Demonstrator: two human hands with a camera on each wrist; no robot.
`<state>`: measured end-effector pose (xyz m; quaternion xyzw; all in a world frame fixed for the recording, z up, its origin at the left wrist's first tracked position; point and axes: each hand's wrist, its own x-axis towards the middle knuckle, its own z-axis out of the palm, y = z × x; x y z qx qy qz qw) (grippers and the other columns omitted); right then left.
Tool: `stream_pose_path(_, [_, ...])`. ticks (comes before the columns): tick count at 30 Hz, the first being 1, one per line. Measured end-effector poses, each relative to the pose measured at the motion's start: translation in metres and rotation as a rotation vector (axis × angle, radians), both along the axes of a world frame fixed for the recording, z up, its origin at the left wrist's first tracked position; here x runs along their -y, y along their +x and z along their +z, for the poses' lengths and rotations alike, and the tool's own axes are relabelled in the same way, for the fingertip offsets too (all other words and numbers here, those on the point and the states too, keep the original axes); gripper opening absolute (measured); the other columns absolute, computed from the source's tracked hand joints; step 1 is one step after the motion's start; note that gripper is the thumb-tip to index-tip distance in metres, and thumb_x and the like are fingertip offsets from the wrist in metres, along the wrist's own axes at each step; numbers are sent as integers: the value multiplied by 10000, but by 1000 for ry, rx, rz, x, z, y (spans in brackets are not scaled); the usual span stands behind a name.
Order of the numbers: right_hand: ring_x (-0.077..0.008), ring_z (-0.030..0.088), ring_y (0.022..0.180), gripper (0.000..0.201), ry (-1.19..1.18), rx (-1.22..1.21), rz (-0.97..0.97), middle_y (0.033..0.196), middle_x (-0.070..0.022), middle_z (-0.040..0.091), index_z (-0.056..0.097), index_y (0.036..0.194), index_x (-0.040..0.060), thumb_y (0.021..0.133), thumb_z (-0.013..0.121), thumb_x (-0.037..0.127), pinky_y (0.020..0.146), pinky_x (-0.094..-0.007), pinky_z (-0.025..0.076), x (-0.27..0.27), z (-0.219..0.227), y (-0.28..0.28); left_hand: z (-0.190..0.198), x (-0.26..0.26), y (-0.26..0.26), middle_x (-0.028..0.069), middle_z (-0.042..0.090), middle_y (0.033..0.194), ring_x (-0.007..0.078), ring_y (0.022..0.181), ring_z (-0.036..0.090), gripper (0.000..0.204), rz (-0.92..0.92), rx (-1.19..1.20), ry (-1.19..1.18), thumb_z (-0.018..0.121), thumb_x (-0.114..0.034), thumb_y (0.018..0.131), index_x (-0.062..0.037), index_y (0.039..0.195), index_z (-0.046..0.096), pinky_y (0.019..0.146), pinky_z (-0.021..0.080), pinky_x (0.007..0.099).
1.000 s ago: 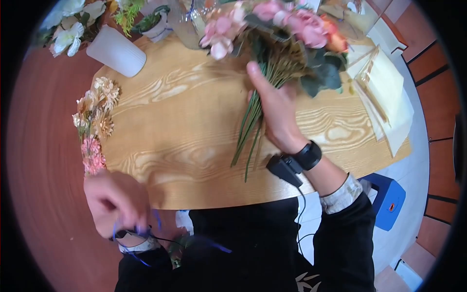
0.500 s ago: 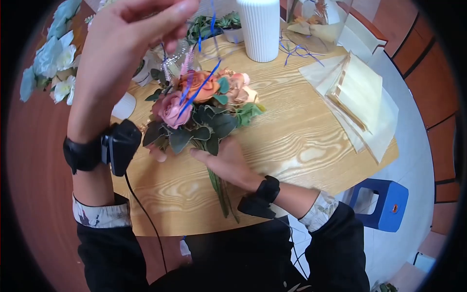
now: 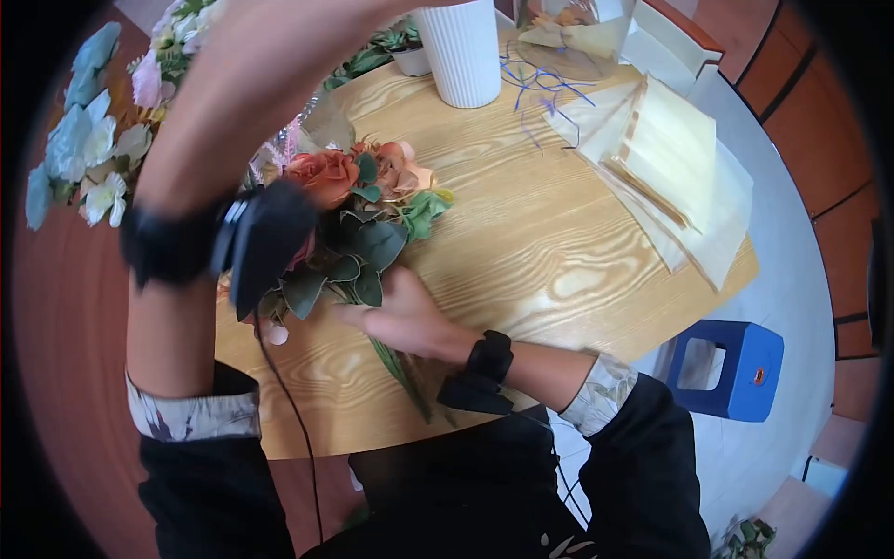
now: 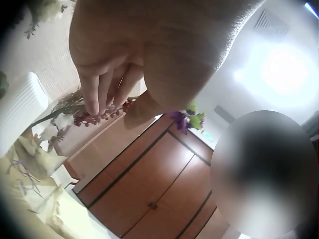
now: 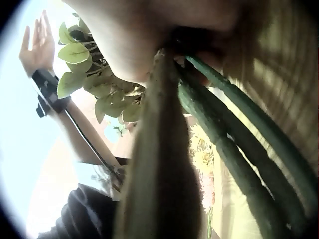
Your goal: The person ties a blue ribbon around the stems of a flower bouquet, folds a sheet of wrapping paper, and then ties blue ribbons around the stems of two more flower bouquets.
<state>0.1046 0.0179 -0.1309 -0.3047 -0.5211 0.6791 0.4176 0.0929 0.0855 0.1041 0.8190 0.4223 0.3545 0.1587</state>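
Note:
My right hand point(image 3: 405, 312) grips a bouquet point(image 3: 363, 238) of artificial roses and dark leaves by its stems, low over the table. In the right wrist view the green stems point(image 5: 209, 119) and a thick brown one run out of the fist. My left forearm point(image 3: 209, 158) is raised across the upper left of the head view, with the hand itself beyond the top edge. The left wrist view shows that left hand point(image 4: 117, 69) with fingers extended, overlapping a sprig of red berries point(image 4: 92, 118) behind it. From the right wrist it also appears raised, fingers spread.
Behind the bouquet stand a white ribbed vase point(image 3: 461, 61) and a clear wrapped arrangement point(image 3: 573, 37). Blue ribbons point(image 3: 549, 86) lie near them. Cream wrapping sheets point(image 3: 670, 149) are stacked at the right. Pale flowers point(image 3: 102, 140) rise at the left; a blue stool point(image 3: 736, 368) stands on the floor.
My left hand has risen from the table's left front edge to above the view; the blue ribbon trailing from it no longer shows. The bouquet, gripped in my right hand, has come lower and left.

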Motion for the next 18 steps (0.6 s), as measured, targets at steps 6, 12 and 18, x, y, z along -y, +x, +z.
stream_pose_path(6, [-153,587,807,254,395,-88,-250,889,-101,633,578,1003,1,788,665,103,746,-312,474,2,24,13,-34,116,-90,121,554,873,134,624,519,161,62,459,-118,549,-126,865,33,888,545,555,436,246])
stream_pose_path(12, [-54,534,689,199,173,17,-39,708,8,585,603,786,53,884,606,225,629,-245,437,17,48,20,-148,189,-101,116,573,1174,178,1109,540,370,398,697,-503,604,23,842,22,1194,491,958,429,304])
stream_pose_path(18, [-143,538,985,361,257,346,200,1076,-70,554,487,1252,63,926,483,218,881,-257,425,20,63,20,-173,185,-97,75,597,1010,178,817,576,213,221,512,-680,552,-37,880,6,1083,502,685,443,320])
